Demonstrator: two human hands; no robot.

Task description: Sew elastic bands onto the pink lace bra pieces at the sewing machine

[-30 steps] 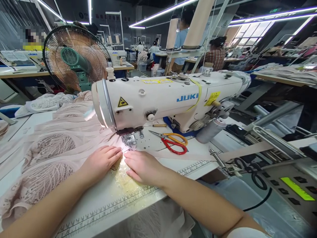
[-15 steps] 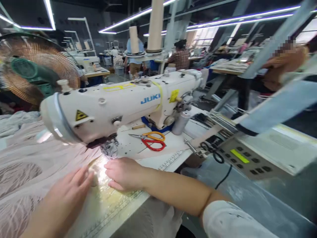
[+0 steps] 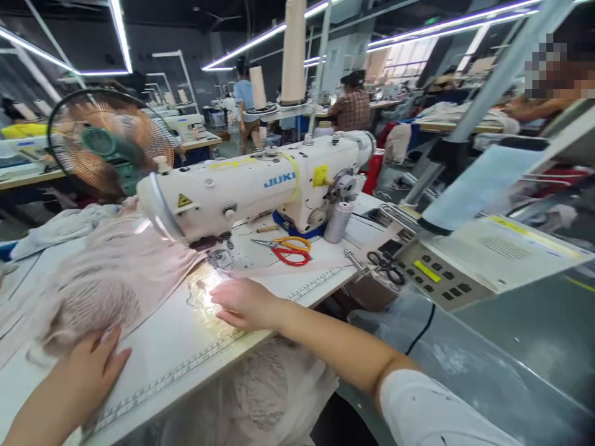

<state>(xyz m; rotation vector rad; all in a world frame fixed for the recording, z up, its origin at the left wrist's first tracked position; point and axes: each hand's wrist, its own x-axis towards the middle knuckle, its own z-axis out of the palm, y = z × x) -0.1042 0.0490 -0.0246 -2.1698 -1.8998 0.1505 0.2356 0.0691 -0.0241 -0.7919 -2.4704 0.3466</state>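
Observation:
A white sewing machine stands on the white table, its lamp lighting the needle area. Pale pink gathered fabric spreads over the left of the table and runs under the machine head. My left hand lies at the near edge of this fabric, fingers apart, the fingertips touching it. My right hand rests beside the presser foot, on a shiny yellowish patch of the table. Its fingers are bent, and whatever is under them is hidden.
Red and orange handled scissors, an awl and a thread cone lie or stand right of the needle. A control box is at the right, a fan behind left. People sit at machines behind.
My left hand has moved left and toward me, away from the needle area, onto the fabric's near edge. My right hand stays near the presser foot. The camera view has shifted.

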